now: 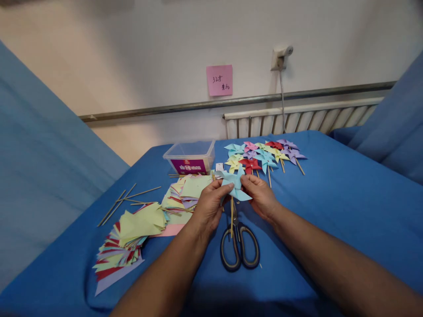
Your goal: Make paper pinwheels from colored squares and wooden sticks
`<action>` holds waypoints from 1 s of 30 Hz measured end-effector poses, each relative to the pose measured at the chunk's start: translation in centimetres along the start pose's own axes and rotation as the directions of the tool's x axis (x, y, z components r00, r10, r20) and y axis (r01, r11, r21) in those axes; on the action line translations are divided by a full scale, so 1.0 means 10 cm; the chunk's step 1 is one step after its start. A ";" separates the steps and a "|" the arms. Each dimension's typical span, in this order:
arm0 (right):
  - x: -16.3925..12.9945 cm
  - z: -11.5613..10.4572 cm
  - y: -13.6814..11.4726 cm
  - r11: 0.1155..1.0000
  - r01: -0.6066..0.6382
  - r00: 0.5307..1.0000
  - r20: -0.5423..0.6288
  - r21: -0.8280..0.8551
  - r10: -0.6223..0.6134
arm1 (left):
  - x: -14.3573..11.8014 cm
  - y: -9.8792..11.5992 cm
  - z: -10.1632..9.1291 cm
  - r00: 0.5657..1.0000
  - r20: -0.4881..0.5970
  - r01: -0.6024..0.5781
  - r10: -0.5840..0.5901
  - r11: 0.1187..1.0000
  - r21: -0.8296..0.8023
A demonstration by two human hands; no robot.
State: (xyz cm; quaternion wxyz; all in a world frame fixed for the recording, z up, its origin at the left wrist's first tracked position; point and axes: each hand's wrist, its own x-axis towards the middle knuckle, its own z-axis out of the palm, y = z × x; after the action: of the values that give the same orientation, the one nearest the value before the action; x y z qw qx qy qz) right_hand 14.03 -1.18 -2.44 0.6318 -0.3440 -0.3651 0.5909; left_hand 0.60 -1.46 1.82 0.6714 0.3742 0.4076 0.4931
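Through the head camera I have the pale blue paper pinwheel [235, 180] up in front of me, over the scissors [247, 259]. My left hand [210, 204] pinches it, thumb on top; my right hand [260, 194] has thumb and fingers nipped together at its right edge, presumably to steady the folds from both sides. A thin stick [231, 222] runs down below, perhaps its handle. The paper looks matte, its pointed blades splayed.
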 end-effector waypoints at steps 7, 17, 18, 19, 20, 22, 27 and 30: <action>-0.04 -0.03 -0.14 0.597 0.492 0.759 -0.024 -0.634 -0.650 | 0.02 0.01 -0.01 0.972 -0.076 -0.201 0.222 0.954 0.221; -0.08 -0.04 -0.11 0.314 0.600 0.681 0.264 -0.736 -0.683 | 0.01 0.00 -0.01 0.936 -0.029 -0.300 0.351 0.838 0.457; -0.09 -0.04 -0.11 0.324 0.595 0.688 0.258 -0.736 -0.678 | 0.01 0.01 0.00 0.932 -0.025 -0.308 0.362 0.826 0.472; -0.09 -0.03 -0.12 0.339 0.589 0.696 0.248 -0.734 -0.674 | 0.00 0.01 0.00 0.928 -0.019 -0.316 0.372 0.813 0.488; -0.10 -0.03 -0.12 0.354 0.585 0.704 0.239 -0.730 -0.669 | -0.01 0.02 0.00 0.924 -0.012 -0.325 0.383 0.800 0.504; -0.11 -0.02 -0.13 0.367 0.582 0.712 0.237 -0.726 -0.661 | -0.02 0.02 0.01 0.915 -0.004 -0.339 0.403 0.775 0.534; -0.12 -0.02 -0.12 0.313 0.601 0.688 0.276 -0.736 -0.671 | -0.04 0.02 0.02 0.912 0.014 -0.340 0.409 0.737 0.584; -0.11 -0.03 -0.11 0.276 0.615 0.665 0.299 -0.739 -0.684 | -0.04 0.02 0.02 0.917 0.028 -0.330 0.398 0.716 0.616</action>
State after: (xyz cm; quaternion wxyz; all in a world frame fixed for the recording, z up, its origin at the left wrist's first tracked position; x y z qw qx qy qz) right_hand 14.75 -2.36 -1.71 0.6066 -0.4287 -0.6684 0.0389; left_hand 0.64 -1.83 2.16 0.3816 0.6158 0.4976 0.4770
